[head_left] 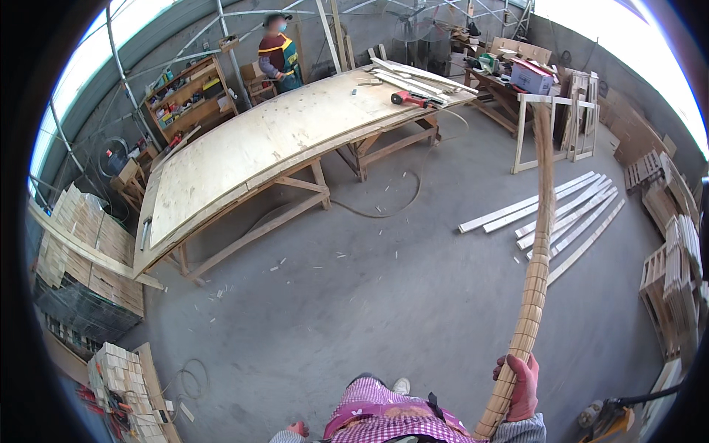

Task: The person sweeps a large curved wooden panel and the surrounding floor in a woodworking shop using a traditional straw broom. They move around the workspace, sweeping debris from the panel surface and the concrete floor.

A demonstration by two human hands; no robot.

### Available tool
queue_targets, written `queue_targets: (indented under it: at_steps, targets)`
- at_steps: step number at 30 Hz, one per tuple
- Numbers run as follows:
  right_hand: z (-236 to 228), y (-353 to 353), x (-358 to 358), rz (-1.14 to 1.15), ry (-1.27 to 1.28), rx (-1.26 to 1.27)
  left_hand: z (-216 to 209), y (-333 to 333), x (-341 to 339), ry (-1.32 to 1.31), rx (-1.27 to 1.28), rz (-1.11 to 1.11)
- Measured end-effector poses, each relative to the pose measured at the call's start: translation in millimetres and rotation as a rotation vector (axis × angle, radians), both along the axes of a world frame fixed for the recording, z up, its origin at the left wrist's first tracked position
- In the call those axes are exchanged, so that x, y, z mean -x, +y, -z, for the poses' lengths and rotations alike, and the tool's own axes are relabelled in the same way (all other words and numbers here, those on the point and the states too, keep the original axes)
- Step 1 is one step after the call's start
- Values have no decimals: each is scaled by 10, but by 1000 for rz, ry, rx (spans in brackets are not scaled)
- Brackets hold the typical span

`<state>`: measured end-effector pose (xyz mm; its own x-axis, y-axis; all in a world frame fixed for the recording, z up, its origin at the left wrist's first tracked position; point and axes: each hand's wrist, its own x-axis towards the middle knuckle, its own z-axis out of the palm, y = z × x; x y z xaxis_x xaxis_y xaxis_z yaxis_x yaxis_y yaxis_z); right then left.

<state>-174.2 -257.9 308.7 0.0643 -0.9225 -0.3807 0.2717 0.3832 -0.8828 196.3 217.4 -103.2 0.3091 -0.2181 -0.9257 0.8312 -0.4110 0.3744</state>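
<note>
In my right hand (524, 384), in a pink glove, is a long straw broom (535, 284). My fingers close around its bound, ringed handle near the lower end. The broom points up and away, its brushy end farthest from me. My left hand (298, 429), also in pink, shows only in small part at the lower edge beside my checked purple apron (384, 415). Its fingers are mostly hidden. Pale wooden strips (569, 214) lie on the floor beyond the broom.
A large plywood-topped workbench (258, 151) fills the far left, with a red power tool (410, 99) and its hose on it. A person (284, 63) stands behind it. Wood stacks (118, 376) and pallets line both sides. Wood scraps (214, 295) litter the grey floor.
</note>
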Motion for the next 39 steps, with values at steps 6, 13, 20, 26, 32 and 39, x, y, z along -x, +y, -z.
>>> queue_targets:
  at_steps: [6, 13, 20, 26, 32, 39]
  targets:
    - [-55, -1250, -829, -185, -39, 12, 49, -1546, 26, -214, -233, 291]
    - [-195, -2790, -1851, -275, 50, -7, 60, -4109, -1137, -287, -2, 261]
    - [-161, -4332, -2645, -241, 170, 129, -1017, -6235, -2326, -517, 349, 77]
    - [163, -5968, -3644, -425, 338, 194, -462, -6350, -2466, -434, 314, -161]
    - [772, -7812, -4694, -646, 282, 202, 151, -5595, -2012, -132, 128, -408]
    - [1247, -9264, -5908, -672, 552, 343, -390, -7132, -1708, -237, -201, -316]
